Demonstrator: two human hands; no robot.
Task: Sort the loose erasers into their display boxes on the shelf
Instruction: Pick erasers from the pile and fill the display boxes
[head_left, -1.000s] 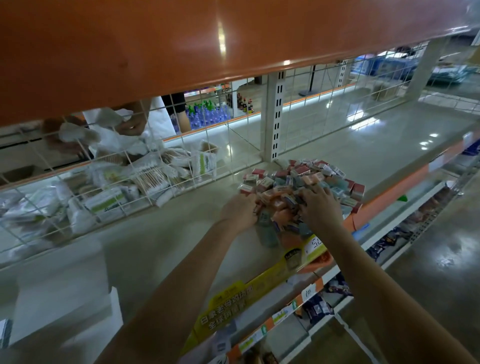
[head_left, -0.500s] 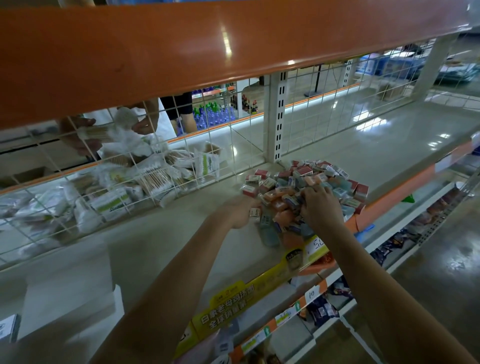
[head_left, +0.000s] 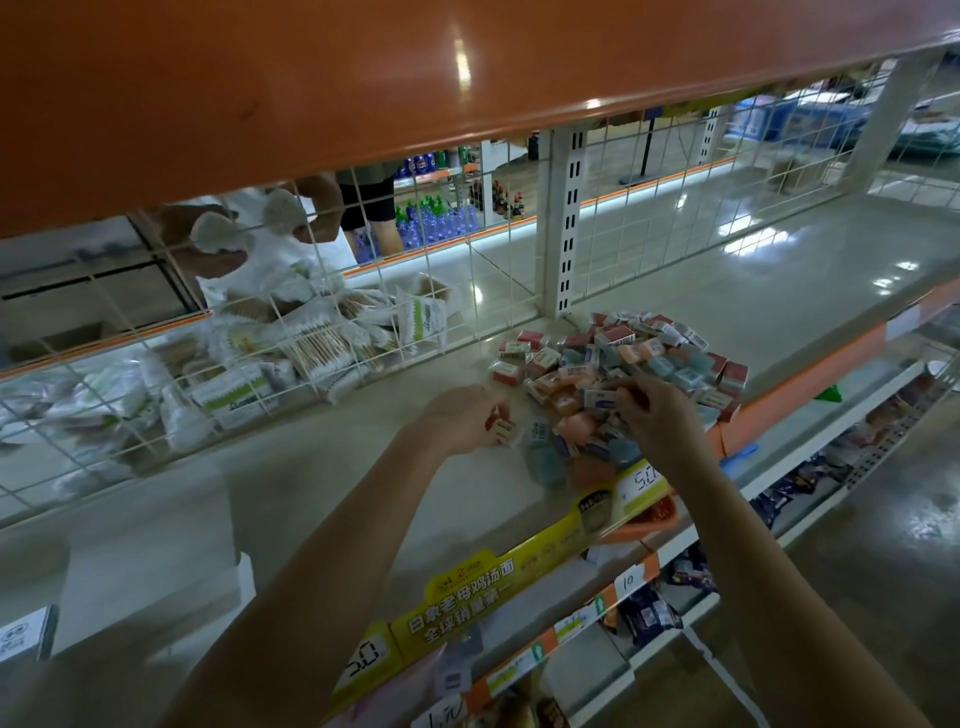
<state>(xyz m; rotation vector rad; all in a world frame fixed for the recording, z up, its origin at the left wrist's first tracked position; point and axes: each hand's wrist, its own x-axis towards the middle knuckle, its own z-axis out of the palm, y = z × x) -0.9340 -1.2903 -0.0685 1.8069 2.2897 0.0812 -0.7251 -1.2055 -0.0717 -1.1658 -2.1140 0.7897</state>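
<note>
**Erasers heaped on the shelf, one in each hand**

Erasers (head_left: 618, 374) lie in a loose pile on the grey shelf (head_left: 779, 291), toward its front edge, just right of the white slotted upright (head_left: 567, 228). I see red, orange, blue-grey and white wrapped blocks jumbled on top of each other, some on their sides, some flat.

My left hand (head_left: 462, 421) sits at the pile's left edge, its fingers curled around a small red-and-white eraser (head_left: 500, 425) held just off the heap. My right hand (head_left: 657, 415) rests on the near side of the pile, and its fingers pinch a white-labelled eraser (head_left: 602, 398) at the top of the heap. Both forearms reach in from the bottom of the view.

A yellow promotional strip (head_left: 467, 597) with Chinese print runs along the shelf's front lip, with a price tag (head_left: 641, 480) reading 5.0 just beside my right wrist. Behind the wire grid back panel (head_left: 363, 291), packets of cotton swabs (head_left: 311, 348) are stacked on the far side, and another person's hands (head_left: 291, 218) are at work over them. An orange shelf edge (head_left: 363, 78) fills the top of the view. Lower shelves at the right hold dark packets too small for me to identify.
</note>
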